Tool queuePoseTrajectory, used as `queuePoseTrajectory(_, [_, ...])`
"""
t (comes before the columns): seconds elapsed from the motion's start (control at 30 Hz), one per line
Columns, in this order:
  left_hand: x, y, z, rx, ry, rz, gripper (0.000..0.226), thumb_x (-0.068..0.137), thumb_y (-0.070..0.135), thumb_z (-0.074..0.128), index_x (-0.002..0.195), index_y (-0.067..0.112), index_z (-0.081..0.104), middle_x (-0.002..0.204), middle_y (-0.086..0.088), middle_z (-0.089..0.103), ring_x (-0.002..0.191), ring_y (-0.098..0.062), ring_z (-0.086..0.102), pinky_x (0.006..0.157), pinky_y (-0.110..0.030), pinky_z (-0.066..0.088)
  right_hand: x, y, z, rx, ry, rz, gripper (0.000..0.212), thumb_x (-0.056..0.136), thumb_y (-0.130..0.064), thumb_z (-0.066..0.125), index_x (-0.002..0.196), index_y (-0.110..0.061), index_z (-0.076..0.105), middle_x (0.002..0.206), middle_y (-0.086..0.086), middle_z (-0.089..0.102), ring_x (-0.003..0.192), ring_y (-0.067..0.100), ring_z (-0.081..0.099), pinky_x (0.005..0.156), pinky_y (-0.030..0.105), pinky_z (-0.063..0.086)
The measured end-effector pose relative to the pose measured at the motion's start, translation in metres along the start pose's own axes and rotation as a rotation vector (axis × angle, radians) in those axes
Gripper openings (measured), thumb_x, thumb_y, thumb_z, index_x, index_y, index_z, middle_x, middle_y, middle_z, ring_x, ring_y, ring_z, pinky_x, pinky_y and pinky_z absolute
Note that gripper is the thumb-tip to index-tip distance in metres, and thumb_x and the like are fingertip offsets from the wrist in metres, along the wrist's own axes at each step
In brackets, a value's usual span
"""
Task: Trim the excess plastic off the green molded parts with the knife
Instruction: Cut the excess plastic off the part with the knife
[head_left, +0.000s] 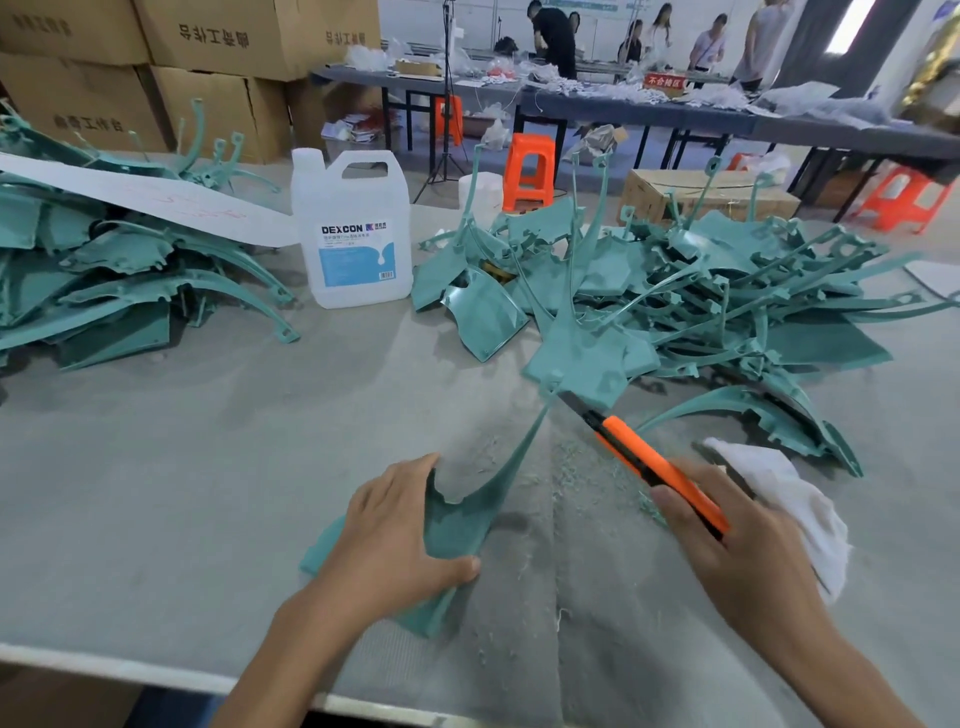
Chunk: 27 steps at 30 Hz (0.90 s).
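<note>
— Knife (644, 463)?
— Orange utility knife, gripped in the right hand (743, 545), blade out beside the narrow tip of the green molded part (462, 519).
— Left hand (400, 525)?
— Fingers and thumb clamp that part's wide end on the table (208, 467).

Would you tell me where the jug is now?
Head view: the jug stands left of centre, between the left pile and the right pile.

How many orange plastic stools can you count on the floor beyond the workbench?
3: the near stool right of the DEXCON jug, the far stool beneath the long table at its left end, the right stool near the picture's right edge. More may be hidden behind tables.
</note>
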<state>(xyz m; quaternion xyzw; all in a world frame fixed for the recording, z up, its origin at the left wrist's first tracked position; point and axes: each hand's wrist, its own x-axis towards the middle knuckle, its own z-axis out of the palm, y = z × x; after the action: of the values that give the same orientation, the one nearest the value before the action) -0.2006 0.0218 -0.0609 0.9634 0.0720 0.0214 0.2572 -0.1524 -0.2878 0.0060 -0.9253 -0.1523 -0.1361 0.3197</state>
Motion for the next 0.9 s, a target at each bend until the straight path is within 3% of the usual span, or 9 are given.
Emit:
queuePoseTrajectory(0.07, [0.000,-0.006,-0.010,0.057,-0.042,0.040,0.116,0.055,0.082,0.057,0.151,0.039,0.010,0.157,0.013,0.017,0.149,-0.014,0.010,0.122,-0.036,0.011,-0.018,0.017,0.009,0.145,0.019,0.078,0.017,0.087,-0.058,0.053,0.102,-0.057,0.059,0.067,-0.010,0.067,0.067,0.010,0.063,0.063,0.022,0.047])
queuePoseTrajectory(0.13, [0.004,-0.001,-0.014,0.041,-0.045,0.046,0.108,0.062,0.082,0.055,0.152,0.041,0.012,0.163,0.013,0.010,0.152,-0.011,-0.002,0.122,-0.037,0.005,-0.032,0.025,0.019,0.226,0.023,0.150,0.017,0.091,-0.047,0.061,0.105,-0.056,0.058,0.072,-0.017,0.071,0.072,0.001,0.065,0.065,0.013,0.046])
queuePoseTrajectory(0.2, [0.011,0.009,-0.011,0.009,0.020,0.072,0.085,0.078,0.075,0.056,0.150,0.040,0.026,0.162,0.012,0.019,0.151,-0.013,0.006,0.122,-0.036,0.007,-0.043,0.027,0.031,0.317,0.021,0.208,0.021,0.093,-0.039,0.064,0.109,-0.052,0.058,0.075,-0.015,0.073,0.068,0.004,0.066,0.063,0.017,0.048])
queuePoseTrajectory(0.3, [0.017,0.014,-0.005,0.095,0.096,0.101,0.046,0.096,0.059,0.048,0.139,0.042,0.047,0.155,0.011,0.035,0.146,-0.012,0.019,0.118,-0.033,0.011,-0.054,0.022,0.045,0.405,0.037,0.223,0.026,0.088,-0.050,0.059,0.114,-0.046,0.056,0.082,-0.013,0.076,0.065,0.011,0.066,0.062,0.026,0.051])
queuePoseTrajectory(0.37, [0.017,0.009,-0.004,0.114,0.101,0.076,0.035,0.099,0.055,0.045,0.130,0.043,0.058,0.151,0.011,0.041,0.143,-0.012,0.025,0.115,-0.032,0.014,-0.061,0.021,0.053,0.440,0.056,0.227,0.032,0.086,-0.053,0.057,0.117,-0.044,0.055,0.087,-0.013,0.077,0.070,0.009,0.068,0.065,0.024,0.052])
queuePoseTrajectory(0.5, [0.018,0.015,-0.001,0.091,0.138,0.110,0.031,0.099,0.051,0.050,0.123,0.038,0.064,0.140,0.013,0.053,0.135,-0.012,0.038,0.111,-0.031,0.019,-0.067,0.022,0.061,0.496,0.125,0.263,0.032,0.086,-0.053,0.055,0.115,-0.040,0.054,0.089,-0.010,0.077,0.066,0.010,0.066,0.063,0.023,0.050])
queuePoseTrajectory(0.7, [0.055,0.058,0.002,-0.028,0.092,0.145,0.045,0.103,0.048,0.043,0.135,0.020,0.057,0.130,0.002,0.061,0.122,-0.022,0.048,0.108,-0.037,0.035,-0.070,0.030,0.060,0.536,0.164,0.319,0.033,0.086,-0.054,0.055,0.115,-0.039,0.053,0.090,-0.002,0.076,0.059,0.014,0.063,0.054,0.031,0.051])
queuePoseTrajectory(0.77, [0.070,0.069,0.001,-0.120,0.059,0.155,0.046,0.103,0.051,0.039,0.125,0.018,0.061,0.113,0.000,0.066,0.108,-0.023,0.056,0.098,-0.040,0.043,-0.071,0.032,0.061,0.520,0.173,0.321,0.034,0.087,-0.053,0.056,0.117,-0.036,0.053,0.090,-0.001,0.076,0.058,0.017,0.062,0.053,0.035,0.051])
queuePoseTrajectory(0.9, [0.090,0.083,0.001,-0.467,-0.048,0.105,0.041,0.105,0.051,0.033,0.106,0.021,0.060,0.091,0.010,0.069,0.082,-0.012,0.064,0.078,-0.031,0.049,-0.072,0.034,0.064,0.492,0.194,0.314,0.037,0.088,-0.052,0.057,0.119,-0.032,0.053,0.089,-0.003,0.076,0.056,0.018,0.062,0.055,0.040,0.053])
